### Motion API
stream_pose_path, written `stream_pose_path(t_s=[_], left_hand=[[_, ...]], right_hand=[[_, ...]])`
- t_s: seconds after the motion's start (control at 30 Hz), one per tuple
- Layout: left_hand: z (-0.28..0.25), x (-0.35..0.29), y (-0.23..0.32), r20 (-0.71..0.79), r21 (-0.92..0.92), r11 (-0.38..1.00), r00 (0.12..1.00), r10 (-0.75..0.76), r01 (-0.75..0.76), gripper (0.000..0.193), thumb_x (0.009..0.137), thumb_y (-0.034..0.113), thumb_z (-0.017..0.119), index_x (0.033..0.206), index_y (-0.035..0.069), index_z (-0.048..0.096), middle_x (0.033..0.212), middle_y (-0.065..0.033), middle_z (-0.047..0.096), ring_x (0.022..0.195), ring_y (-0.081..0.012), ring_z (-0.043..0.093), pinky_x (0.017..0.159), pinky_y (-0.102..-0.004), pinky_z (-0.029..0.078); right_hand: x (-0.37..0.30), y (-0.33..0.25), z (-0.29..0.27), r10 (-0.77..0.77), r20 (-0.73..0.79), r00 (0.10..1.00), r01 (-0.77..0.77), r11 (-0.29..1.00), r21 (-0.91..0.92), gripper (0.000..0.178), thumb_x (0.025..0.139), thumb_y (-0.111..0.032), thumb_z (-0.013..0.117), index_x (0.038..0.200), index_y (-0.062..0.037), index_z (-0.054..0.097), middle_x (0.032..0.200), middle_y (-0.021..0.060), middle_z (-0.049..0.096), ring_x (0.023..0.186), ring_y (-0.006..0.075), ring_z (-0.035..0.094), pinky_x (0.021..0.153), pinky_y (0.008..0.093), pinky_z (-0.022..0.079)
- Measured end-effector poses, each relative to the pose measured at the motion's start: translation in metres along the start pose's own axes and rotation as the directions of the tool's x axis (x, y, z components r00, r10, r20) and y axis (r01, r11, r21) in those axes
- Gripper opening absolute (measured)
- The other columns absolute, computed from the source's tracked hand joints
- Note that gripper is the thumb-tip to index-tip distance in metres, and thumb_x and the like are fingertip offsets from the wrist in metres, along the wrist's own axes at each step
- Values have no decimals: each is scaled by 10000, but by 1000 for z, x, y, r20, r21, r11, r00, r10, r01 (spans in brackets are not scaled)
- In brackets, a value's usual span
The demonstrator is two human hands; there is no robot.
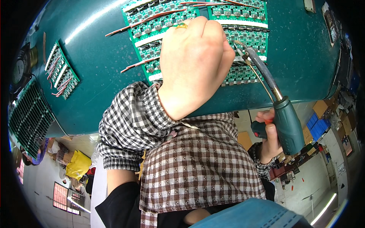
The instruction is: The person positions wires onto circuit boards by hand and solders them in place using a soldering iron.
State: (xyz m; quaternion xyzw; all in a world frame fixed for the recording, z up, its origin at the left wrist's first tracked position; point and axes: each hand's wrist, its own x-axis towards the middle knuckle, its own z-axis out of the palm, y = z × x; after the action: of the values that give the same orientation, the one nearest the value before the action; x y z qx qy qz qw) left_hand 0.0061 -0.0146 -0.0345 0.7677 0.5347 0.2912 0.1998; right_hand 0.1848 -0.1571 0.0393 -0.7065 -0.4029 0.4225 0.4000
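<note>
My left hand (194, 64) is closed in a fist with a ring on one finger. It rests on a panel of green circuit boards (243, 15) on the dark green table (99, 76). What it holds, if anything, is hidden. My right hand (268, 142) grips the green handle of a soldering iron (287, 121). The iron's metal tip (240, 45) points at the boards right beside my left knuckles, and a thin wire runs along its shaft. Red wires (148, 19) stick out from the boards to the left of my fist.
A smaller panel of boards with red wires (61, 70) lies at the table's left. A stack of green boards (28, 117) sits at the far left edge. Beyond the table are cardboard boxes, blue bins (317, 125) and a yellow bag (78, 163).
</note>
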Motion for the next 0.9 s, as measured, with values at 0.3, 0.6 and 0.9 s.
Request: stream_pose_path(t_s=[0.3,0.6,0.9], left_hand=[[0,-1,-1,-2,-9,1000,1000,4,-4,130,671,80,683,726,84,566,653,-26,514,616,-212,533,554,-334,404],[-1,-1,-2,7,-3,1000,1000,30,-30,137,679,54,682,746,87,567,679,-17,552,627,-202,555,571,-325,412],[3,-3,-1,-24,12,1000,999,25,-25,142,664,65,688,730,98,566,661,-7,530,625,-194,543,574,-327,401]], right_hand=[[1,-3,0,4,-3,1000,-4,1000,-14,415,811,-188,624,1070,122,529,871,181,593,750,279,637,647,383,570],[4,1,-1,-13,-26,1000,15,996,91,409,819,-220,610,1039,115,528,785,150,560,646,243,590,614,360,517],[4,3,-1,8,-30,1000,-5,996,90,453,819,-224,618,1097,117,512,785,136,549,659,232,586,610,355,523]])
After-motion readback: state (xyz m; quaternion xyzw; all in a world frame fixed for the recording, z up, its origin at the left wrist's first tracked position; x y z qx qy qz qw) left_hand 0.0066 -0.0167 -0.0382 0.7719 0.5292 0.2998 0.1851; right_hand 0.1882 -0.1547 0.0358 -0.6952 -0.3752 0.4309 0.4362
